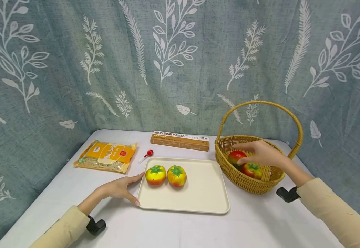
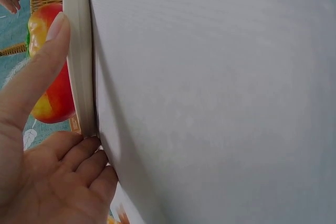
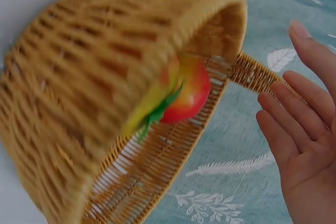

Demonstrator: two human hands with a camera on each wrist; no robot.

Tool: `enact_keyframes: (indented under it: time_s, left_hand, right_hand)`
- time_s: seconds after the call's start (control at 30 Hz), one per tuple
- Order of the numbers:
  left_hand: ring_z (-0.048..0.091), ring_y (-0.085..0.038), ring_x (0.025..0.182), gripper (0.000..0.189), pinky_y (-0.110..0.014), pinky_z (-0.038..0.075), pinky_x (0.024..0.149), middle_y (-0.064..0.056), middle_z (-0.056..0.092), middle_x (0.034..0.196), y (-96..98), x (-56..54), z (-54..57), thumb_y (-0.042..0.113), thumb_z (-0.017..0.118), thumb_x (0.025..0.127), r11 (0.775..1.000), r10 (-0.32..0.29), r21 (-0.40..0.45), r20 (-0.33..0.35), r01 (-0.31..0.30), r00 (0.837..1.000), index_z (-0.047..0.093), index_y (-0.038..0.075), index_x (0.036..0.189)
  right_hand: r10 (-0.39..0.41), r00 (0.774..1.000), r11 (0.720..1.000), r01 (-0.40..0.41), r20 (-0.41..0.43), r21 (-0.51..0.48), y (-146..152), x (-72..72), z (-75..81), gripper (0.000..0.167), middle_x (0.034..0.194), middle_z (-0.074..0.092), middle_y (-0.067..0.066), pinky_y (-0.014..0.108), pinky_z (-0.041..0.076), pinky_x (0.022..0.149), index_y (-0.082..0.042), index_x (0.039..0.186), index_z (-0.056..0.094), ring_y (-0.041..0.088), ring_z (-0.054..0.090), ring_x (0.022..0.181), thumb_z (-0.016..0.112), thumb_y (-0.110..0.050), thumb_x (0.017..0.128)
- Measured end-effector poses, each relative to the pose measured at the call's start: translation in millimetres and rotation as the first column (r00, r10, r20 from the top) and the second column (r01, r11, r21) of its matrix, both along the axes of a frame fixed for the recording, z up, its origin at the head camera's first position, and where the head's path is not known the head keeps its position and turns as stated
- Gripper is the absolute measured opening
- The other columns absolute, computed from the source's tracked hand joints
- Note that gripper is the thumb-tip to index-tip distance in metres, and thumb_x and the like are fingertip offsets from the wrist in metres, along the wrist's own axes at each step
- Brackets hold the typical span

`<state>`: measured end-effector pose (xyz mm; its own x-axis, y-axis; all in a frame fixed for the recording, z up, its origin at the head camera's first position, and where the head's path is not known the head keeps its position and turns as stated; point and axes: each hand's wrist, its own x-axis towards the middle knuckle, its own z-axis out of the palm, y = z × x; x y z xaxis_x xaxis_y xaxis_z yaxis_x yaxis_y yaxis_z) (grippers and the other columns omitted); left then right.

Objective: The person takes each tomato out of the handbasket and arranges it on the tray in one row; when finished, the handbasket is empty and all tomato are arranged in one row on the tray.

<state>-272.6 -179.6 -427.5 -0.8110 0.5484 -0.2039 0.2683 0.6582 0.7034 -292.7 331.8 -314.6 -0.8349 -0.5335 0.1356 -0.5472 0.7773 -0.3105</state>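
My left hand (image 1: 119,189) spans the left end of a cream tray (image 1: 203,186); the thumb lies at the near corner, the fingers by the far one. In the left wrist view the tray rim (image 2: 81,72) runs between thumb and fingertips. Two yellow-and-red toy tomatoes (image 1: 155,175) (image 1: 176,176) sit at the tray's left. Over a wicker basket (image 1: 242,179) reaches my right hand (image 1: 263,151), fingers extended and holding nothing. Under it in the basket are a red fruit with a dark green side (image 1: 236,156) and another tomato (image 1: 252,171), whose green leaves show in the right wrist view.
A yellow noodle bag (image 1: 108,156) lies at the back left, with a red lollipop (image 1: 148,153) beside it. Behind the tray lies a brown pasta box (image 1: 180,142). The basket's tall handle (image 1: 260,102) arches above it. A leaf-patterned curtain (image 1: 180,69) encloses the table.
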Motion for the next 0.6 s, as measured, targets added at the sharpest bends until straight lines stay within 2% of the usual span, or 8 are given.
enact_keyframes:
  time_s: [0.1, 0.2, 0.33, 0.6]
  left_hand:
    - [0.018, -0.039, 0.143, 0.111, -0.059, 0.014, 0.113, -0.021, 0.023, 0.156, -0.2, -0.2, 0.3, 0.031, 0.088, 0.067, 1.0, 0.008, 0.0, 0.008, -0.008, 1.0, 0.023, 0.009, 0.154]
    - [0.018, -0.039, 0.143, 0.111, -0.059, 0.014, 0.113, -0.02, 0.023, 0.156, -0.2, -0.4, 0.4, 0.032, 0.088, 0.068, 1.0, 0.012, -0.001, 0.013, -0.011, 1.0, 0.023, 0.009, 0.154]
    - [0.018, -0.038, 0.143, 0.111, -0.059, 0.014, 0.113, -0.02, 0.023, 0.156, 0.0, -0.8, 0.2, 0.032, 0.088, 0.067, 1.0, 0.012, -0.001, 0.013, -0.012, 1.0, 0.023, 0.009, 0.154]
    - [0.019, -0.039, 0.143, 0.11, -0.059, 0.014, 0.113, -0.02, 0.023, 0.155, -0.4, -0.5, 0.7, 0.033, 0.088, 0.067, 1.0, 0.005, -0.011, 0.003, -0.005, 1.0, 0.024, 0.008, 0.153]
  right_hand:
    - [-0.012, 1.0, 1.0, 0.012, 0.024, 0.004, 5, -8.0, 2.5, 0.058, 0.125, 0.064, 0.01, 0.037, 0.053, 0.075, -0.012, 0.133, 0.06, 0.022, 0.066, 0.088, 0.077, -0.033, 0.082]
    - [-0.011, 0.999, 1.0, 0.011, 0.048, 0.007, 9, -15.4, 3.3, 0.056, 0.126, 0.063, 0.011, 0.037, 0.053, 0.075, -0.01, 0.133, 0.06, 0.022, 0.066, 0.089, 0.076, -0.031, 0.083]
    - [0.008, 0.997, 1.0, -0.008, 0.071, 0.01, 14, -22.5, 2.7, 0.056, 0.125, 0.064, 0.012, 0.044, 0.054, 0.085, -0.009, 0.133, 0.059, 0.03, 0.063, 0.108, 0.074, -0.033, 0.085]
    - [0.03, 0.992, 0.999, -0.031, 0.125, 0.01, 17, -29.4, 2.6, 0.054, 0.125, 0.062, 0.018, 0.051, 0.05, 0.091, -0.003, 0.132, 0.059, 0.039, 0.057, 0.115, 0.074, -0.028, 0.086]
